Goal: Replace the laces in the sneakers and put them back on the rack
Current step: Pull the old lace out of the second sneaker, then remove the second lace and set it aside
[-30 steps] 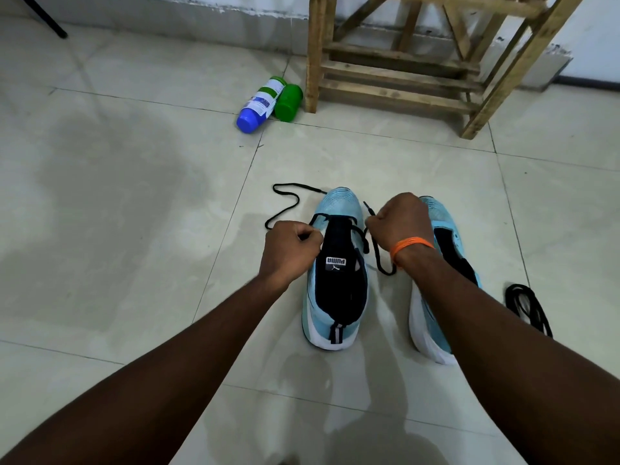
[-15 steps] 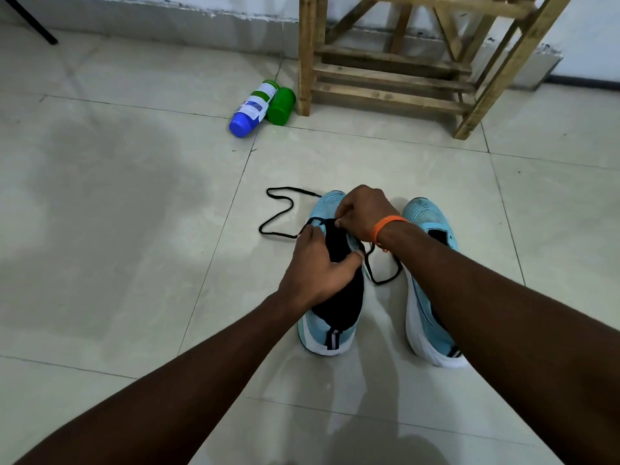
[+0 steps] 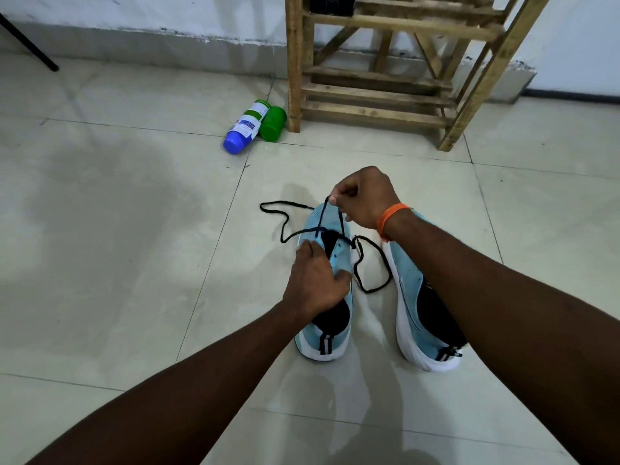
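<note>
Head view. I note two light-blue sneakers standing side by side on the tiled floor [image 3: 134, 263], toes toward the wooden rack [image 3: 375, 95], which is well apart from them.

The left hand [image 3: 315, 280] grips the left sneaker [image 3: 322, 344] across its upper: fingers curled over the tongue opening, thumb against the eyelet edge.

The right hand [image 3: 365, 196], with an orange wristband [image 3: 389, 218], is clenched above the toe and pinches the black lace [image 3: 372, 273]. Two strands run taut from the front eyelets up to that pinch. One loose end trails on the floor left of the toe; a loop lies between the left sneaker and the right sneaker [image 3: 409, 290].

A blue-capped bottle [image 3: 246, 127] and a green bottle [image 3: 273, 124] lie touching beside the rack's leg.
</note>
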